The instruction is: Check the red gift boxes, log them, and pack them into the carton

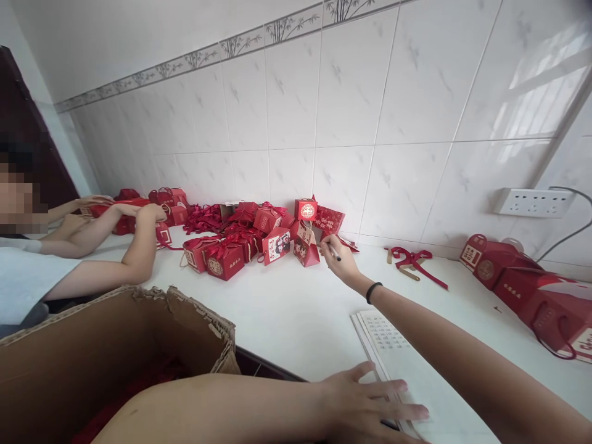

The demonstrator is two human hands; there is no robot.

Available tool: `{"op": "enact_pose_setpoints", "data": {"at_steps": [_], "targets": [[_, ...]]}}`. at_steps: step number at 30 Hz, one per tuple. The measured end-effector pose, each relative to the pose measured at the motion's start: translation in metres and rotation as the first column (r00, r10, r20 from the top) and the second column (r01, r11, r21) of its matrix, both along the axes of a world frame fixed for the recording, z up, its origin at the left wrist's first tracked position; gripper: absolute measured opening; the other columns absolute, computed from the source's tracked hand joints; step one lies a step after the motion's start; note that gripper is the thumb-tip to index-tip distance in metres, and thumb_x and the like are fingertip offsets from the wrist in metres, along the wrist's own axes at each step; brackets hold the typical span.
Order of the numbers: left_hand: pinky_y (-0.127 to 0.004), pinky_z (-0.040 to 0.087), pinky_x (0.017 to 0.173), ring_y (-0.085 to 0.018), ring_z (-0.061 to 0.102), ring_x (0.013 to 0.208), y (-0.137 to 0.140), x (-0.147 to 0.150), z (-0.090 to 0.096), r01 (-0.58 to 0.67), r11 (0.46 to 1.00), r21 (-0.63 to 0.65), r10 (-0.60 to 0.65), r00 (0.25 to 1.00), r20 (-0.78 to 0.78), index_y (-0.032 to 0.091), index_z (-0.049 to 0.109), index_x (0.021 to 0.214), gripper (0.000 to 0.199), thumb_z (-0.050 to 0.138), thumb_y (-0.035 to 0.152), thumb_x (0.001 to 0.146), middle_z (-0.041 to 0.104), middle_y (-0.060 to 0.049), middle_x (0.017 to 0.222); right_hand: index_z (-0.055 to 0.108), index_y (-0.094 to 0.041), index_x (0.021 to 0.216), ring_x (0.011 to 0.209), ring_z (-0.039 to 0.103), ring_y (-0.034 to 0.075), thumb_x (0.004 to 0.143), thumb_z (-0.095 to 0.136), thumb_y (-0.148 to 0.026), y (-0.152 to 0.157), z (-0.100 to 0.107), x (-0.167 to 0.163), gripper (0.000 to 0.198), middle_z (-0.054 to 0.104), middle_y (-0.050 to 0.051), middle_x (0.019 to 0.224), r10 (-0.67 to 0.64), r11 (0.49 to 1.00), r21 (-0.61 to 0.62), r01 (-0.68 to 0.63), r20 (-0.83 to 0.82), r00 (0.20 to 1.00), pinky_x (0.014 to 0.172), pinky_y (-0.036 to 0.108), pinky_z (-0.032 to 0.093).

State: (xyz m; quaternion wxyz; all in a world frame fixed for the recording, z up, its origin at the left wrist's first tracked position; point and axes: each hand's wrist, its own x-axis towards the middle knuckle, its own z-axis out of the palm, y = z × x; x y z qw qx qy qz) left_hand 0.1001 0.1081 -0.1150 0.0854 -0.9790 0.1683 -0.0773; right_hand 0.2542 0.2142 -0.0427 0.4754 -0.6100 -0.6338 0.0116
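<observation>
My right hand (345, 265), with a black band on its wrist, grips a pen (335, 251) and reaches out over the white table. Its fingertips are close to a red triangular gift box (307, 251); whether they touch it I cannot tell. My left hand (365, 398) lies with spread fingers across an open notebook (383, 330) bearing rows of handwriting. Under that palm shows a bit of a thin dark thing, too covered to name. Left of the triangular box stands another gift box (276, 246) with a printed couple.
Red gift boxes (226, 260) and ribbons are heaped against the tiled wall. A cardboard box (198, 317) stands at the table's near left edge. A co-worker (106, 271) handles red boxes at left. Red ribbon strips (416, 262), more boxes (518, 287) and a power strip (531, 202) are right.
</observation>
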Motion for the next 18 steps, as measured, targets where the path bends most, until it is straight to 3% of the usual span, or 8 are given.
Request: {"op": "enact_pose_setpoints", "data": {"at_steps": [3,5,9,13,18], "targets": [[-0.044,0.037,0.098,-0.022,0.036,0.133,0.000,0.005,0.003,0.003,0.998,0.058,-0.002,1.000,-0.013,0.031,0.038,0.138,0.050,0.015,0.028,0.094,0.036,0.005,0.146,0.049,-0.020,0.096,0.075,0.059,0.020,0.089,0.039,-0.018,0.016,0.000,0.011,0.012,0.064,0.006,0.087,-0.070,0.992,-0.104,0.077,0.073,0.995,0.057,0.025,0.040],[-0.044,0.036,0.098,-0.022,0.036,0.133,0.002,0.008,0.005,0.022,0.996,0.089,-0.022,1.000,0.006,0.031,0.036,0.140,0.050,0.013,0.032,0.095,0.035,0.006,0.146,0.051,-0.020,0.097,0.080,0.060,0.021,0.086,0.041,-0.010,0.027,0.002,0.015,0.018,0.065,0.006,0.090,-0.125,0.976,-0.166,0.143,0.114,0.986,0.059,0.025,0.038],[-0.045,0.037,0.097,-0.021,0.036,0.133,0.011,0.013,0.008,0.058,0.989,0.136,-0.070,0.993,0.092,0.033,0.031,0.141,0.050,0.018,0.030,0.093,0.034,0.006,0.147,0.053,-0.019,0.099,0.079,0.060,0.024,0.091,0.044,-0.019,0.049,0.008,0.015,0.012,0.064,0.009,0.085,-0.216,0.934,-0.246,0.258,0.182,0.959,0.059,0.027,0.038],[-0.043,0.038,0.097,-0.021,0.041,0.129,0.022,0.018,0.008,0.041,0.989,0.141,-0.065,0.983,0.170,0.031,0.048,0.131,0.047,0.021,0.030,0.092,0.040,0.006,0.144,0.052,-0.017,0.107,0.083,0.061,0.026,0.091,0.050,-0.022,0.069,0.014,0.005,0.018,0.064,0.012,0.090,-0.248,0.912,-0.274,0.306,0.226,0.942,0.062,0.028,0.039],[-0.045,0.035,0.100,-0.021,0.041,0.128,0.029,0.024,0.009,0.029,0.992,0.125,-0.044,0.992,0.119,0.033,0.061,0.116,0.042,0.028,0.035,0.091,0.046,0.007,0.139,0.049,-0.015,0.112,0.090,0.060,0.029,0.090,0.048,-0.019,0.087,0.018,-0.009,0.023,0.063,0.016,0.098,-0.304,0.888,-0.288,0.360,0.221,0.927,0.065,0.031,0.042]]}}
